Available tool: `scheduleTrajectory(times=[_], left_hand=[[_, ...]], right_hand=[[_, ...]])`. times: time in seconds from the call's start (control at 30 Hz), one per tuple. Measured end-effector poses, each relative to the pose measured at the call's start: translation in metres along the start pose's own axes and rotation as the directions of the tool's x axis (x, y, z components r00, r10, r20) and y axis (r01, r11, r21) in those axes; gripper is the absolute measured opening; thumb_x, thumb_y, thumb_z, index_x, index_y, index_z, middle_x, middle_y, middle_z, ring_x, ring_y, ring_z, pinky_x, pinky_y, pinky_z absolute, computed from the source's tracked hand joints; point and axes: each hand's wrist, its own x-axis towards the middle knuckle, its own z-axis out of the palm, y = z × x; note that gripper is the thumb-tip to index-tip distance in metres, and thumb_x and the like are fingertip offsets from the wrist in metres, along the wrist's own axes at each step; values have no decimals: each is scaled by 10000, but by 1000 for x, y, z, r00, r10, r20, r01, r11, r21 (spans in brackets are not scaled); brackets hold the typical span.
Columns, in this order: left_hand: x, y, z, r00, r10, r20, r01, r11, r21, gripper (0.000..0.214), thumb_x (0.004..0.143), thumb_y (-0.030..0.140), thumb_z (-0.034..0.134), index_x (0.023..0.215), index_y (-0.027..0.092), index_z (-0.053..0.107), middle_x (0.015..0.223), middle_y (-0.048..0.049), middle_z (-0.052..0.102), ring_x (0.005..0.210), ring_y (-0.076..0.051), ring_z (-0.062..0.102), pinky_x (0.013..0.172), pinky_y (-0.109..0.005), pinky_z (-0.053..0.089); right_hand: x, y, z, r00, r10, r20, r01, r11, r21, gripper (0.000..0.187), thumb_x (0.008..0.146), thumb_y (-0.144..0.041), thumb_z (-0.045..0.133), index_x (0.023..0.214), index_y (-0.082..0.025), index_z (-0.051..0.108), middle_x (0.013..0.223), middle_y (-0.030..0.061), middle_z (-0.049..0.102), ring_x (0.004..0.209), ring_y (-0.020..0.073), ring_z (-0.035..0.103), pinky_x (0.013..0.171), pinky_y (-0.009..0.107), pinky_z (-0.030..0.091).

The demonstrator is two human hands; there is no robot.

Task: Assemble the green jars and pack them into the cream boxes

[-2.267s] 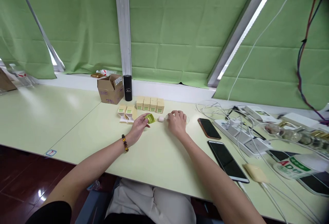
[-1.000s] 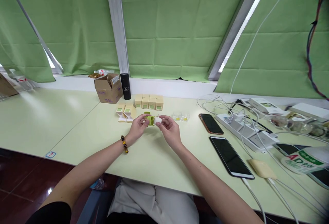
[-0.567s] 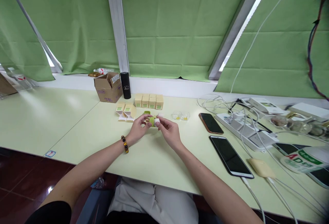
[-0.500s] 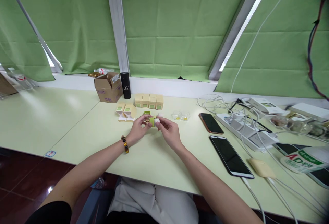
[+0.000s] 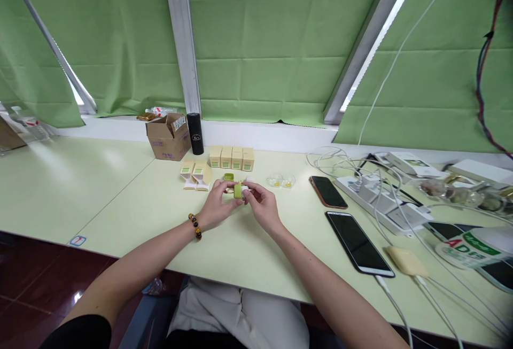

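Over the table, my left hand pinches a small green case-like piece between its fingers. Against the right side of that piece is a small white part, gripped by the fingertips of my right hand. Whether the two parts are joined is too small to tell. Just beyond my left fingers lies another green piece. A small white piece sits behind my right fingertips, partly hidden. Two opened cream cartons stand to the left, and two clear plastic cups with yellow bits lie to the right.
Several closed cream boxes form a row behind my hands. A black flask and a cardboard box stand at back left. To the right are two phones, a power strip, tangled cables and a bottle.
The green piece has turned, so more of its face shows and less of the white part. My left fingers have shifted around it. Both hands remain at the same spot.
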Motion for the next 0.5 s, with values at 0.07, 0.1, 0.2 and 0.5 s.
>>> scheduleTrajectory(times=[0.07, 0.1, 0.2, 0.5], left_hand=[[-2, 4, 1, 997, 76, -15, -75, 995, 67, 566, 867, 485, 758, 1352, 245, 590, 1338, -129, 566, 1327, -304, 490, 1141, -501, 425], [-3, 6, 2, 994, 110, -19, -109, 991, 83, 598, 885, 454, 744, 1413, 254, 544, 1405, -134, 524, 1387, -310, 446, 1178, -512, 395], [-6, 8, 5, 987, 162, 6, -162, 984, 76, 649, 946, 372, 671, 1531, 273, 406, 1486, -140, 435, 1431, -296, 426, 1206, -500, 388], [-8, 4, 8, 980, 196, 41, -199, 976, 90, 554, 1027, 333, 519, 1551, 242, 364, 1478, -157, 451, 1432, -289, 447, 1208, -492, 404]], right_hand=[[1, -1, 0, 1000, 20, -8, -20, 999, 35, 433, 855, -539, 730, 1112, -191, 735, 817, 38, 722, 672, 167, 647, 694, 331, 573], [1, -1, 1, 999, 32, -13, -31, 998, 55, 444, 844, -553, 738, 1102, -193, 727, 822, 39, 726, 677, 172, 657, 695, 337, 582], [1, 1, 3, 997, 76, -25, -72, 989, 126, 486, 804, -587, 771, 1081, -193, 703, 917, 57, 745, 713, 183, 694, 719, 359, 609], [-3, 4, 10, 986, 168, -27, -156, 956, 248, 507, 730, -578, 842, 1008, -191, 668, 969, 44, 710, 785, 183, 708, 787, 392, 651]])
